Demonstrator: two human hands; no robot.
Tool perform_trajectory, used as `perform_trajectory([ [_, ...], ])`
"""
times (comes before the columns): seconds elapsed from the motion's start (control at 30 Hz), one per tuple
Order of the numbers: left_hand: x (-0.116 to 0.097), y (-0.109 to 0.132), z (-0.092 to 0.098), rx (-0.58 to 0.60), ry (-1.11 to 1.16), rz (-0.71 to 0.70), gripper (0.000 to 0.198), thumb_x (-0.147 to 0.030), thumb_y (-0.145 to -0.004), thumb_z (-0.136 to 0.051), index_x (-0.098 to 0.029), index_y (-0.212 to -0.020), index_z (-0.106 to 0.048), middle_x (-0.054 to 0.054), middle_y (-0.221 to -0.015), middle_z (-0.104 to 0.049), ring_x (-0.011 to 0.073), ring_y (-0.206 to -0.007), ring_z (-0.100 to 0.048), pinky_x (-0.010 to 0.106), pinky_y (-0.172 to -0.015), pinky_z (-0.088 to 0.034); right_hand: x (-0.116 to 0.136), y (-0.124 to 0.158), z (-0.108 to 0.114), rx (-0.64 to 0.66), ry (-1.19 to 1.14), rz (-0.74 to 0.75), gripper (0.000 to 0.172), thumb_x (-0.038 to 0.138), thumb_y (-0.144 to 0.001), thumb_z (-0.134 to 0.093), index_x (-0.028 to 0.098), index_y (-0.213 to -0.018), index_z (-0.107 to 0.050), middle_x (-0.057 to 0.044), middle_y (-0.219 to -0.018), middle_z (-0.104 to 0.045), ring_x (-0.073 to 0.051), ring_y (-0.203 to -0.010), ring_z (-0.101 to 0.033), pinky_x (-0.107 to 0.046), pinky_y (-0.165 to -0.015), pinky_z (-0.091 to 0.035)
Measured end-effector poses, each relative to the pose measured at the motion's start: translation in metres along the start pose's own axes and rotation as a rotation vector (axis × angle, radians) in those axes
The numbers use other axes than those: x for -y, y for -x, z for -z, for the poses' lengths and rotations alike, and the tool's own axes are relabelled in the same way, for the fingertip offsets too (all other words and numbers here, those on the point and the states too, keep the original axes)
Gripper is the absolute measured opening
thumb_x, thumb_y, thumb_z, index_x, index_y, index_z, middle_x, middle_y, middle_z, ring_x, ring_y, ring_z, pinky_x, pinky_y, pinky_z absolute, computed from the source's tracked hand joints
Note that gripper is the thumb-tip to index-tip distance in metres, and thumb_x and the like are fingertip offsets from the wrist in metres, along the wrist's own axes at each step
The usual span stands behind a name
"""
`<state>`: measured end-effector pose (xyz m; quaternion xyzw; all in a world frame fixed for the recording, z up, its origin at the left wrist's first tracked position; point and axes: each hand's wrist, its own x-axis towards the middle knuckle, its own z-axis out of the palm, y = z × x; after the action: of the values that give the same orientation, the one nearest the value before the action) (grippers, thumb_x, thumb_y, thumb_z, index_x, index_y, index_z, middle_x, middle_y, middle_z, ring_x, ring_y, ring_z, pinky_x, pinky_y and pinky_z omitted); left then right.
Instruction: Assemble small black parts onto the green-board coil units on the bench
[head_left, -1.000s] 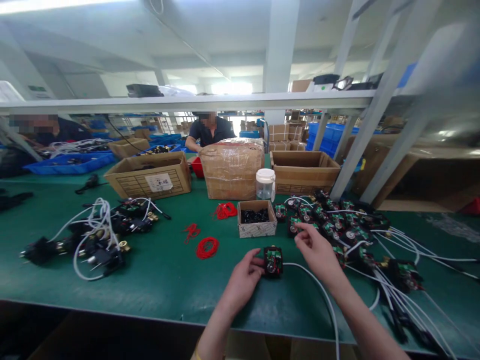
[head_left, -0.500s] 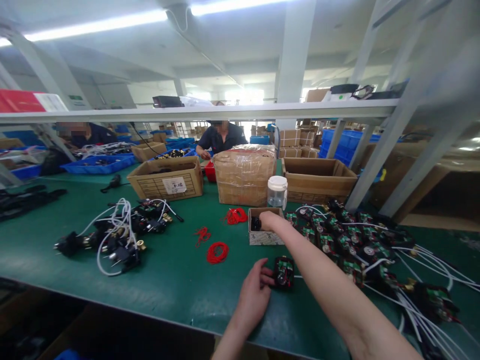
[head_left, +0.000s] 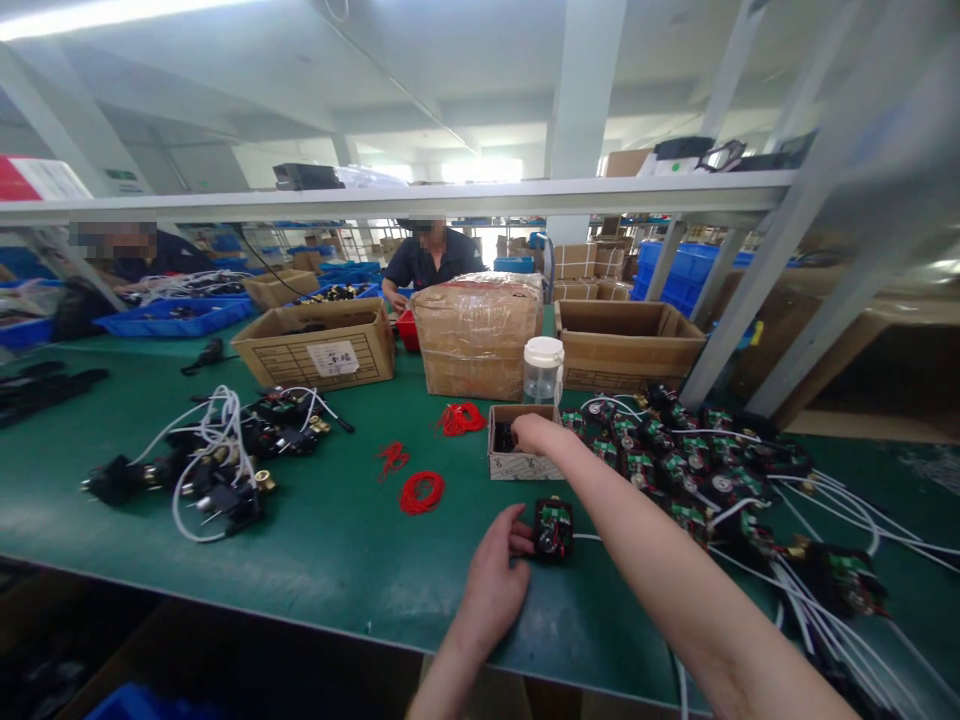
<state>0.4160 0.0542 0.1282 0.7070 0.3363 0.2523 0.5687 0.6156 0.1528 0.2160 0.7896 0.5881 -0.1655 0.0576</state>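
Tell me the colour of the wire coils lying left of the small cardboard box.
Red; the wire coils show best in the head view.

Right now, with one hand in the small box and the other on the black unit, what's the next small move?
Probably pinch one black piece and lift it out: the right hand is already down in the small cardboard box of small black parts, while the left hand steadies the black unit on the green table.
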Motion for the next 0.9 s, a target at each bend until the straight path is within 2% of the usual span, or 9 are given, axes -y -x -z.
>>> perform_trajectory([
  [0.07, 0.0, 0.001, 0.0, 0.004, 0.015, -0.002, 0.081, 0.008, -0.057, -0.044, -0.018, -0.133, -0.055, 0.005, -0.107, -0.068, 0.0157, -0.093, -0.068, 0.032, -0.097, -0.052, 0.004, -0.001, -0.001, 0.019, -0.019, 0.002, 0.03, 0.036, -0.097, -0.069, 0.018, -0.121, -0.065, -0.009, -0.124, -0.066, -0.024, -0.107, -0.066, -0.043, -0.091, -0.058],
  [0.17, 0.003, 0.001, 0.0, 0.009, 0.03, 0.0, 0.082, 0.009, -0.057, -0.043, -0.02, -0.133, -0.055, 0.004, -0.108, -0.068, 0.0153, -0.094, -0.067, 0.032, -0.097, -0.052, 0.006, 0.001, -0.002, -0.032, -0.065, -0.013, 0.031, 0.036, -0.097, -0.069, 0.017, -0.12, -0.065, -0.01, -0.124, -0.065, -0.024, -0.108, -0.066, -0.043, -0.092, -0.057],
  [0.37, -0.001, 0.006, 0.002, 0.017, -0.028, -0.045, 0.083, 0.009, -0.058, -0.044, -0.018, -0.136, -0.053, 0.006, -0.112, -0.066, 0.0159, -0.094, -0.066, 0.033, -0.099, -0.05, -0.01, 0.025, 0.007, -0.306, -0.283, -0.025, 0.019, 0.034, -0.096, -0.067, 0.016, -0.099, -0.07, -0.008, -0.107, -0.072, -0.024, -0.104, -0.067, -0.043, -0.095, -0.052],
  [0.47, -0.012, 0.01, 0.004, 0.034, -0.064, -0.044, 0.091, 0.007, -0.058, -0.049, -0.018, -0.145, -0.048, 0.008, -0.12, -0.06, 0.0165, -0.095, -0.066, 0.033, -0.101, -0.05, -0.02, 0.056, 0.006, -0.446, -0.484, 0.012, 0.021, 0.034, -0.096, -0.06, 0.017, -0.091, -0.071, -0.007, -0.089, -0.074, -0.024, -0.091, -0.07, -0.035, -0.083, -0.052],
  [0.53, -0.021, 0.012, 0.006, 0.063, -0.062, -0.046, 0.096, 0.005, -0.061, -0.056, -0.025, -0.151, -0.043, 0.009, -0.132, -0.053, 0.0158, -0.094, -0.065, 0.033, -0.099, -0.051, -0.024, 0.085, -0.005, -0.475, -0.634, 0.038, 0.03, 0.04, -0.099, -0.05, 0.017, -0.097, -0.07, -0.004, -0.076, -0.07, -0.021, -0.073, -0.068, -0.03, -0.068, -0.051],
  [0.63, -0.031, 0.012, 0.006, 0.101, -0.061, -0.077, 0.096, -0.001, -0.064, -0.066, -0.036, -0.151, -0.044, 0.006, -0.144, -0.044, 0.017, -0.098, -0.064, 0.032, -0.096, -0.053, -0.029, 0.131, -0.035, -0.484, -0.859, 0.063, 0.041, 0.049, -0.101, -0.04, 0.017, -0.108, -0.066, -0.003, -0.076, -0.066, -0.018, -0.066, -0.064, -0.027, -0.057, -0.047],
  [0.67, -0.032, 0.011, 0.004, 0.099, -0.072, -0.09, 0.095, -0.002, -0.064, -0.067, -0.038, -0.15, -0.046, 0.005, -0.145, -0.043, 0.0189, -0.104, -0.063, 0.033, -0.099, -0.052, -0.03, 0.145, -0.046, -0.478, -1.142, 0.092, 0.039, 0.052, -0.097, -0.05, 0.017, -0.105, -0.066, -0.002, -0.078, -0.065, -0.016, -0.065, -0.061, -0.026, -0.055, -0.044],
  [0.77, -0.034, 0.006, -0.003, 0.068, -0.112, -0.122, 0.09, -0.001, -0.065, -0.067, -0.037, -0.146, -0.051, 0.005, -0.14, -0.049, 0.0241, -0.124, -0.056, 0.036, -0.112, -0.043, -0.031, 0.178, -0.078, -0.394, -1.675, 0.08, 0.036, 0.052, -0.085, -0.074, 0.019, -0.101, -0.069, -0.003, -0.085, -0.068, -0.013, -0.067, -0.058, -0.024, -0.059, -0.044],
  [0.9, -0.032, 0.002, -0.012, 0.043, -0.13, -0.139, 0.076, -0.002, -0.074, -0.063, -0.035, -0.142, -0.055, 0.005, -0.127, -0.058, 0.0241, -0.12, -0.058, 0.04, -0.109, -0.044, -0.029, 0.203, -0.101, -0.398, -1.913, -0.004, 0.037, 0.049, -0.082, -0.082, 0.019, -0.101, -0.073, -0.008, -0.094, -0.072, -0.014, -0.072, -0.06, -0.024, -0.062, -0.046],
])
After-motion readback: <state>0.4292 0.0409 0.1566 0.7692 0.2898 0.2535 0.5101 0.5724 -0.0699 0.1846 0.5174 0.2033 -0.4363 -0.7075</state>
